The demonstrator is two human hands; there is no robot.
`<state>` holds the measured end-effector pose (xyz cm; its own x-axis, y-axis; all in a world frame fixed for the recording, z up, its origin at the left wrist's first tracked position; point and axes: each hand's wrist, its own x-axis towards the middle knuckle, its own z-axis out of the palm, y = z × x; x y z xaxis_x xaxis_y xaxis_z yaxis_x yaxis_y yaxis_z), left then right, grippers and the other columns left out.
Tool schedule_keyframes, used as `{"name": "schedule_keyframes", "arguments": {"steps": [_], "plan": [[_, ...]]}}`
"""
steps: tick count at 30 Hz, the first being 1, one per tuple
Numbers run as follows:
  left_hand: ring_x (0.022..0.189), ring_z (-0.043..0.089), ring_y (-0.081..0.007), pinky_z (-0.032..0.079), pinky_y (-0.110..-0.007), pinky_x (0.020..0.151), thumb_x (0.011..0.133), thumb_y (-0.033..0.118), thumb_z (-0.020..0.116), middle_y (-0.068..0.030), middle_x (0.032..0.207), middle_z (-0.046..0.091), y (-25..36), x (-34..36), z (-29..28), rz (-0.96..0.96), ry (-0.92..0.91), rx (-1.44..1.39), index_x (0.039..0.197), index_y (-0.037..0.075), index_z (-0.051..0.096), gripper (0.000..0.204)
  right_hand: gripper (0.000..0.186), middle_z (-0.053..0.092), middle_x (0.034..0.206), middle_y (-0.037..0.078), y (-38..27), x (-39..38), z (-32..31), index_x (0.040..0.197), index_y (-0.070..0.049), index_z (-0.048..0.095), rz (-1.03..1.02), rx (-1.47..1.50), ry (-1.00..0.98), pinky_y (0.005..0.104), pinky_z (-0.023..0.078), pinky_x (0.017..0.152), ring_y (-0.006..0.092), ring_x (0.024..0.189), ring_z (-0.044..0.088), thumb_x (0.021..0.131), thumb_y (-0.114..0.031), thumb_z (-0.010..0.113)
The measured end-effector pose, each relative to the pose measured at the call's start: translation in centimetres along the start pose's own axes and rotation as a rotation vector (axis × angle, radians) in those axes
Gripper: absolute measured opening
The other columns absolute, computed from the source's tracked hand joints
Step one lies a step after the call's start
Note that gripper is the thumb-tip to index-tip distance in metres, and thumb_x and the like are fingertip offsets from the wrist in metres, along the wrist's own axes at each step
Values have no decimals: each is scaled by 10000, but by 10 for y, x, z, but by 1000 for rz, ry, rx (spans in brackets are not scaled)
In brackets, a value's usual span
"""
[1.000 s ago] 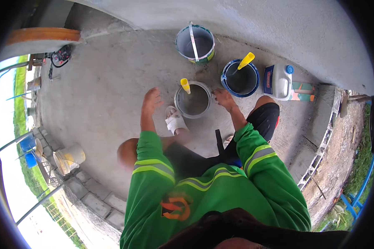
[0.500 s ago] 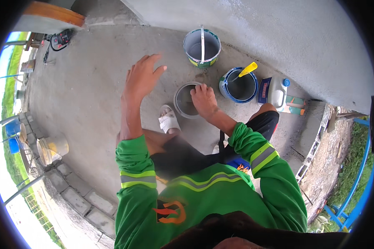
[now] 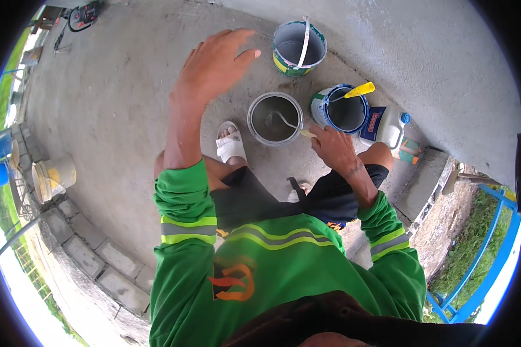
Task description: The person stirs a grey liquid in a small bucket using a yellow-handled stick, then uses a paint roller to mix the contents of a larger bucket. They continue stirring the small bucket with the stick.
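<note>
My right hand (image 3: 334, 146) is closed round the pale handle of a tool with a bent metal shaft (image 3: 287, 122). The shaft reaches over the rim into a round pale tub (image 3: 299, 110) holding grey matter; the tool's far end is hidden or too small to tell. My left hand (image 3: 217, 65) is raised over the floor, empty, with its fingers stretched out and the thumb apart. Just beyond my right hand stands a blue-rimmed can (image 3: 319, 108), with a yellow-handled tool (image 3: 359, 89) leaning across its opening.
A green-and-white bucket (image 3: 298, 70) with an upright handle stands beyond the tub, near the wall (image 3: 422, 52). A white jug (image 3: 392, 136) with a blue cap is right of the can. Concrete blocks (image 3: 121, 259) and a yellowish bucket (image 3: 58, 175) line the left side.
My right hand has moved from the tub's edge to the right, and the bent-shaft tool now shows in it. My left hand has risen farther forward. The view has shifted.
</note>
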<state>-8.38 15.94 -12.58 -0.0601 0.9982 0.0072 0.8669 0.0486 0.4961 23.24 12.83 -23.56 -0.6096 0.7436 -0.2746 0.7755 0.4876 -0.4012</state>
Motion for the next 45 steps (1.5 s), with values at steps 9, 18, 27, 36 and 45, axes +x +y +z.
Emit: {"name": "schedule_keyframes", "arguments": {"steps": [9,18,27,36,45], "plan": [[1043,671,-302,525,-406,923,993,380,654,-152,1267,702,-1,-8,-15,-15,4,-52,1410,155,614,476,200,691,882,210,-3,-3,9,1083,-130,702,3,-8,62,529,557,698,421,798,702,925,-221,622],[1094,673,-312,523,-419,945,1001,384,658,-171,1274,701,-6,-17,-22,-77,-15,-65,1414,125,606,491,218,690,893,197,-6,8,7,1121,-136,691,17,-3,82,532,563,712,422,807,704,936,-230,624],[1161,666,-348,513,-437,991,1001,401,654,-185,1264,703,-8,-18,-22,-92,-51,-55,1415,114,602,506,146,685,882,191,-20,44,42,1037,-129,662,-13,-33,36,559,544,696,433,799,697,939,-227,617],[1179,653,-368,513,-444,992,1002,424,644,-192,1307,683,-11,-14,-22,-91,-69,-86,1437,125,584,531,126,684,889,178,-22,76,67,957,-112,689,-122,-208,44,538,548,680,397,806,720,905,-165,587],[1183,652,-376,515,-458,994,996,443,645,-183,1316,682,-13,-13,-23,-118,-61,-48,1438,150,587,534,114,685,934,159,-21,71,61,925,-109,715,-132,-253,36,468,565,710,324,843,734,899,-152,613]]}}
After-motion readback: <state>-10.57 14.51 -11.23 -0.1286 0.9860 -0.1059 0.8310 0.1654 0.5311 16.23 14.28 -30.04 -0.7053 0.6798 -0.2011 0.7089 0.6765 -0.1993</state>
